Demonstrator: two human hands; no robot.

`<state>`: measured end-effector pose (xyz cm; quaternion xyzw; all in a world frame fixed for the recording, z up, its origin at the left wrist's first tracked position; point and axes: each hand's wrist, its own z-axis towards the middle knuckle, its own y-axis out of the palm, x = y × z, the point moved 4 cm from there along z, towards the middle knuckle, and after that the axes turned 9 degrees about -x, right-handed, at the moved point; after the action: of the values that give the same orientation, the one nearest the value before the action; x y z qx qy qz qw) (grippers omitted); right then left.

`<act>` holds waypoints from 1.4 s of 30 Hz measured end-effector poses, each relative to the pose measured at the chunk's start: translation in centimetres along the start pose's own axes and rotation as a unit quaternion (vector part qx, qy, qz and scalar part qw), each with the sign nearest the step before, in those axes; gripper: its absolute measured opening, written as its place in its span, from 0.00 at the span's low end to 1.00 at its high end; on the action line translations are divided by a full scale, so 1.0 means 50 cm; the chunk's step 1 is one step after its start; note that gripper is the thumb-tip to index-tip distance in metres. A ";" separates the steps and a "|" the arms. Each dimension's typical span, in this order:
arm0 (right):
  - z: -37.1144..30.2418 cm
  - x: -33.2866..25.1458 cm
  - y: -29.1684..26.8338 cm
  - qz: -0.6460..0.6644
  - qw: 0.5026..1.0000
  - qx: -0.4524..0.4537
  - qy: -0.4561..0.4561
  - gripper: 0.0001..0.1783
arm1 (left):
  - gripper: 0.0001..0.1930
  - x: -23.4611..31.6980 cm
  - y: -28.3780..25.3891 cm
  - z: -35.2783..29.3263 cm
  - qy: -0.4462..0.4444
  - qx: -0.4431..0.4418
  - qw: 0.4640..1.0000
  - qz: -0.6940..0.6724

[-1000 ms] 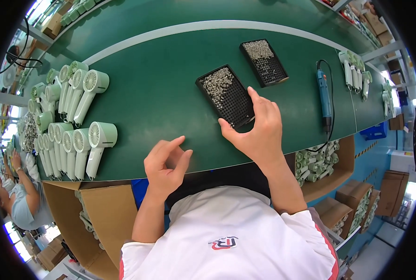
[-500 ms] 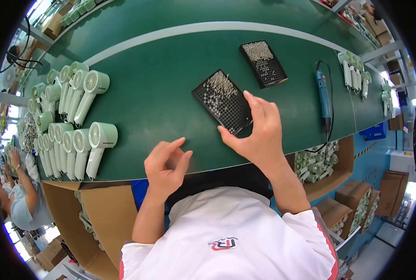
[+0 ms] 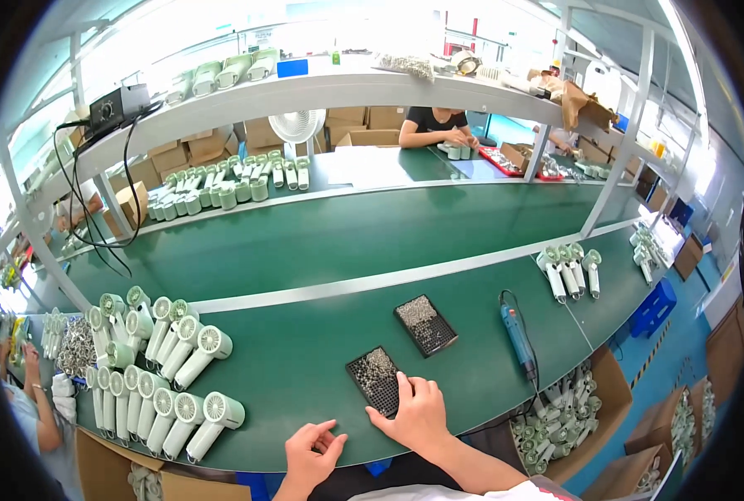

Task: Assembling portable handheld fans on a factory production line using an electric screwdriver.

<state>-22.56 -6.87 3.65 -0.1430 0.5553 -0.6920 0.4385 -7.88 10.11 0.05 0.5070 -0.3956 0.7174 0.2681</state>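
My right hand [image 3: 419, 416] grips the near right corner of a black perforated tray [image 3: 386, 390], thumb at its near edge and index finger along its right side. Small silvery screws [image 3: 378, 365] are heaped over the far part of this tray, while rows of bare holes show nearer to me. My left hand [image 3: 312, 451] hovers at the table's front edge, left of the tray. Its thumb and index finger are apart, with nothing visible between them. Just beyond lies a second black tray [image 3: 438, 336] with similar small pieces at its far end.
Light green handheld fans [image 3: 198, 359] stand grouped on the left of the green table [image 3: 288, 351]. A blue electric screwdriver [image 3: 516, 336] lies to the right, its cord trailing. More fans [image 3: 570, 271] lie at far right. A carton of parts [image 3: 610, 409] sits below. A person [image 3: 438, 129] works across.
The view has tilted upward, bringing the shelf and the far bench into sight, so hands and trays appear lower. The right hand stays at the tray's corner; the left hand remains empty.
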 end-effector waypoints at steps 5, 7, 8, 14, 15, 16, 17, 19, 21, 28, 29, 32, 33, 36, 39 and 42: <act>0.062 -0.007 -0.087 -0.031 0.999 -0.013 -0.042 0.48 | 0.16 0.022 -0.015 -0.009 0.026 0.023 0.999 0.001; 0.143 0.007 -0.177 0.029 0.994 0.061 -0.091 0.44 | 0.16 0.045 -0.027 -0.011 0.097 0.053 0.989 0.093; 0.197 0.013 -0.239 0.061 0.986 0.119 -0.101 0.38 | 0.16 0.039 -0.027 -0.006 0.099 0.051 0.990 0.088; 0.611 0.018 -0.601 -0.070 0.903 0.410 -0.104 0.33 | 0.16 0.008 -0.029 -0.014 0.103 0.054 0.988 0.106; 0.691 0.012 -0.646 -0.034 0.945 0.323 -0.041 0.40 | 0.16 0.006 -0.029 -0.016 0.091 0.053 0.990 0.098; 0.788 0.019 -0.689 -0.061 0.965 0.251 -0.047 0.47 | 0.16 0.005 -0.029 -0.016 0.082 0.049 0.991 0.090; 0.852 0.011 -0.704 -0.052 0.974 0.219 -0.036 0.48 | 0.14 0.010 -0.032 -0.017 0.080 0.040 0.991 0.095; 0.969 0.004 -0.706 -0.039 0.982 0.185 -0.027 0.49 | 0.15 0.023 -0.036 -0.024 0.059 0.050 0.993 0.091; 1.098 0.034 -0.676 -0.034 0.977 0.211 -0.004 0.44 | 0.15 0.029 -0.040 -0.028 0.042 0.059 0.994 0.087; 1.242 0.085 -0.672 -0.070 0.985 0.144 0.071 0.35 | 0.16 0.023 -0.042 -0.029 0.069 0.065 0.991 0.100; 1.241 0.117 -0.721 -0.118 0.956 0.264 0.056 0.32 | 0.16 0.020 -0.035 -0.024 0.076 0.057 0.991 0.090; 1.208 0.104 -0.725 -0.099 0.940 0.327 0.012 0.32 | 0.16 0.017 -0.034 -0.024 0.061 0.061 0.993 0.074; 1.183 0.091 -0.715 -0.041 0.958 0.285 -0.009 0.35 | 0.15 0.019 -0.038 -0.026 0.060 0.062 0.993 0.080; 1.132 0.084 -0.708 0.026 0.951 0.308 0.015 0.34 | 0.15 0.018 -0.040 -0.026 0.055 0.052 0.995 0.069; 1.102 0.087 -0.712 0.130 0.931 0.339 0.047 0.35 | 0.15 0.025 -0.043 -0.021 0.042 0.044 0.996 0.058; 1.110 0.088 -0.739 -0.042 0.926 0.371 0.062 0.34 | 0.14 0.031 -0.044 -0.021 0.042 0.046 0.996 0.064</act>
<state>-3.63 -45.97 54.40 0.0498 0.2789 -0.8739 0.3951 -7.22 12.15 1.97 0.4619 -0.3826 0.7710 0.2141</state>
